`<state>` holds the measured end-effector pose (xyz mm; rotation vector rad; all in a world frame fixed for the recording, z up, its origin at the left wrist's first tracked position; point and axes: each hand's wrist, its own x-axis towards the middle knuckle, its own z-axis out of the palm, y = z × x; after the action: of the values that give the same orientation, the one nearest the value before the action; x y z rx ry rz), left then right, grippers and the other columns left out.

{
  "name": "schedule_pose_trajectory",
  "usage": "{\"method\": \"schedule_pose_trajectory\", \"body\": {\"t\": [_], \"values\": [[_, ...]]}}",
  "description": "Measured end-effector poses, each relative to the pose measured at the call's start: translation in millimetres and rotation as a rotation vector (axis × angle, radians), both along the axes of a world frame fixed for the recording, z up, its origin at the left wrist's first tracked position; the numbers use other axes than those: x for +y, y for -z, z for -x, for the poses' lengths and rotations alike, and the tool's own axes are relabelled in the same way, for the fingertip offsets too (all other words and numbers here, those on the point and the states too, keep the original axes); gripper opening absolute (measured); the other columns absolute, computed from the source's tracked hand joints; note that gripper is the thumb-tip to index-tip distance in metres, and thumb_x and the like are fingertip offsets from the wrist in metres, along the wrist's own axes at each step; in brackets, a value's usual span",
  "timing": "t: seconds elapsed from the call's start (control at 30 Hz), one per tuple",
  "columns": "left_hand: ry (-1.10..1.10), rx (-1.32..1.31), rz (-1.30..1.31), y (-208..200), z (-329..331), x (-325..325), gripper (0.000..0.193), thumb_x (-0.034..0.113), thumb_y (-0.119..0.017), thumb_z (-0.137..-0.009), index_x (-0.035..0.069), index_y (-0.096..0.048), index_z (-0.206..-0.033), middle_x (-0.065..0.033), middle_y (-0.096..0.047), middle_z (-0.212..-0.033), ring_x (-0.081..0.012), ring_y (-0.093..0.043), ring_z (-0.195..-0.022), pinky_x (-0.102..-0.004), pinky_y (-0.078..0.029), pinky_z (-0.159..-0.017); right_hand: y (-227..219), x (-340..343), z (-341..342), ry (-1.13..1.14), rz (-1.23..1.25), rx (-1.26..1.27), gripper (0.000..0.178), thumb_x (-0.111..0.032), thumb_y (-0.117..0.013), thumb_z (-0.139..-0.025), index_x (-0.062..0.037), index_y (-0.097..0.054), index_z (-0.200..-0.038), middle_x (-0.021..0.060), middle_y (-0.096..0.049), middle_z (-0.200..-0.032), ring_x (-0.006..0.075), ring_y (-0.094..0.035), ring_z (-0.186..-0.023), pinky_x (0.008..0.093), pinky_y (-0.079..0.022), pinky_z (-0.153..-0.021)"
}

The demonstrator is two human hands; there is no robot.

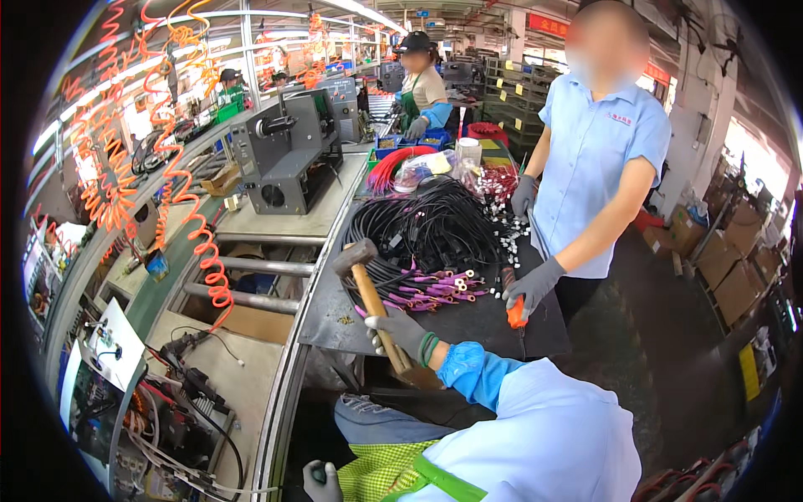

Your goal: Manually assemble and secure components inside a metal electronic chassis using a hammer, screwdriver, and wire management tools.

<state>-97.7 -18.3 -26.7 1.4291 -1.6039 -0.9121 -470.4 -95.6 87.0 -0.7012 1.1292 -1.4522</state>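
R hand (403, 332) fingers wrapped tight on hammer (372, 303) handle; head raised above. Keep strikes clear of cables (427, 230) beyond fingers. L hand (320, 483) low, grip unclear.

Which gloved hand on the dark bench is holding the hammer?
The grey-gloved right hand with the blue sleeve cover grips the wooden-handled hammer. The co-worker's gloved hand across the dark bench holds an orange-handled tool instead.

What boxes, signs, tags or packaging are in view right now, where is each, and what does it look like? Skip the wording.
Red sign: top centre, overhead, long red panel.
Cardboard boxes: far right on floor, brown, stacked.
Yellow tags: on back shelving, small squares.
Clear bag: bench far end, holding coloured parts.
Yellow label: right edge, upright rectangle.
Cardboard box: left conveyor, small, brown.
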Motion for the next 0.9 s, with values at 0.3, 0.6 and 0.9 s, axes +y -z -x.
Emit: {"method": "schedule_pose_trajectory", "body": {"t": [0.3,0.6,0.9], "values": [[-0.067,-0.142,-0.073,39,-17,24,0.037,0.032,-0.071,-0.083,0.003,-0.062,-0.105,-0.0128,-0.064,-0.095,-0.0237,-0.059,-0.085,-0.0341,-0.048,-0.078,10,27,0,0.025,-0.074,-0.075,0.022,-0.023,-0.062,-0.088,-0.0082,-0.049,-0.098,0.0025,-0.055,-0.076,0.011,-0.055,-0.06,0.0262,-0.051,-0.053],[-0.05,-0.118,-0.058,37,-14,22,0.037,0.031,-0.071,-0.083,0.003,-0.062,-0.105,-0.0136,-0.063,-0.096,-0.0234,-0.059,-0.086,-0.0336,-0.048,-0.079,12,38,-23,-0.145,-0.125,0.117,0.029,-0.022,-0.062,-0.087,-0.0044,-0.047,-0.106,0.0043,-0.055,-0.078,0.0124,-0.057,-0.061,0.0275,-0.051,-0.052],[-0.1,-0.137,0.013,34,-14,35,0.036,0.031,-0.071,-0.083,0.003,-0.063,-0.104,-0.0127,-0.065,-0.095,-0.0236,-0.06,-0.083,-0.0337,-0.048,-0.077,86,84,-6,-0.569,-0.09,1.255,0.054,-0.034,-0.062,-0.078,-0.0095,-0.048,-0.124,0.0222,-0.062,-0.104,0.0402,-0.059,-0.096,0.048,-0.044,-0.084]]}}
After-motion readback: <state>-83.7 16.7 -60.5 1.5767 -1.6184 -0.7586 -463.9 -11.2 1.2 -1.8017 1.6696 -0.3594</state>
